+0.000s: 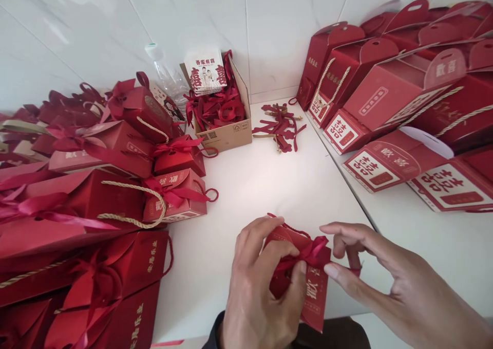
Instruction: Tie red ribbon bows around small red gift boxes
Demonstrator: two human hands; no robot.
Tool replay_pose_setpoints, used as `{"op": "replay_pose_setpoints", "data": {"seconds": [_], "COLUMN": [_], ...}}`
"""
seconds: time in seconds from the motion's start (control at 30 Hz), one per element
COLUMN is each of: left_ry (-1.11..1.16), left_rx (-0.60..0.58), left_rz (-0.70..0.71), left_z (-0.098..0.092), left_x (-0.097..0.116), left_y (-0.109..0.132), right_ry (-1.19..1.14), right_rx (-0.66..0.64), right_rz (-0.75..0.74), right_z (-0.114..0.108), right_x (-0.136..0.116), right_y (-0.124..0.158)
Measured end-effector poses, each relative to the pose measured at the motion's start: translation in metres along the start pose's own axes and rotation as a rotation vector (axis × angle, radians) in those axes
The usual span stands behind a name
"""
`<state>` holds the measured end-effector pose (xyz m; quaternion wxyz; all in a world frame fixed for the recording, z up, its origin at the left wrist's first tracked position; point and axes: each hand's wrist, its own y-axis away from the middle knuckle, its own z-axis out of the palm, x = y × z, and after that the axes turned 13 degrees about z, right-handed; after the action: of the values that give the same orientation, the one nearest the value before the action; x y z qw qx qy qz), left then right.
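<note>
A small red gift box [316,308] with gold characters and a dark red cord handle is near the table's front edge. Across its top sits a crimson ribbon bow [317,250]. My left hand [262,282] pinches the ribbon's knot between thumb and fingers, steadying the box. Just right of the bow is my right hand [389,272], its thumb and index finger apart. A bit of ribbon shows behind its curled fingers; whether they touch it I cannot tell.
Tied red gift boxes [119,205] crowd the left side. An open cardboard box [225,138] of ribbons and printed cards stands at the wall, beside a plastic bottle [165,74]. Loose ribbon pieces [283,128] lie right of it. Boxes without bows [379,97] line the right.
</note>
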<state>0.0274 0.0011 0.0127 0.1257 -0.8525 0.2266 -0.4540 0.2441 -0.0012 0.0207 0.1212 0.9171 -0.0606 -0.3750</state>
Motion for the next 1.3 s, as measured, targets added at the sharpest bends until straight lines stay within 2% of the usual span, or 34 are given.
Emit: {"op": "replay_pose_setpoints", "data": {"seconds": [0.27,0.4,0.5,0.7,0.93,1.1,1.2,1.3], "left_ry": [-0.016,-0.039,0.038,0.056,0.094,0.223,0.208,0.158], "left_rx": [0.025,0.032,0.014,0.061,0.141,0.288,0.319,0.306], "left_rz": [0.019,-0.012,-0.055,-0.154,-0.172,-0.295,-0.330,-0.391], "left_z": [0.005,0.000,-0.009,-0.020,-0.011,-0.004,-0.004,-0.005], "left_x": [-0.003,-0.007,-0.009,-0.006,-0.009,-0.007,-0.001,0.004], "left_y": [-0.001,0.004,0.013,0.028,0.024,0.027,0.033,0.039], "right_ry": [-0.055,-0.037,-0.059,-0.141,-0.184,-0.139,-0.078,-0.037], "right_rx": [-0.141,-0.101,-0.056,-0.002,-0.039,0.002,-0.003,-0.080], "right_rz": [0.011,0.046,0.056,0.022,-0.032,-0.061,-0.093,-0.172], "right_z": [-0.002,-0.004,-0.004,0.002,0.011,0.015,0.016,0.019], "right_x": [0.004,0.011,0.012,-0.007,-0.033,-0.030,-0.026,-0.023], "right_y": [0.004,0.007,0.010,0.002,-0.008,-0.006,-0.003,0.001]}}
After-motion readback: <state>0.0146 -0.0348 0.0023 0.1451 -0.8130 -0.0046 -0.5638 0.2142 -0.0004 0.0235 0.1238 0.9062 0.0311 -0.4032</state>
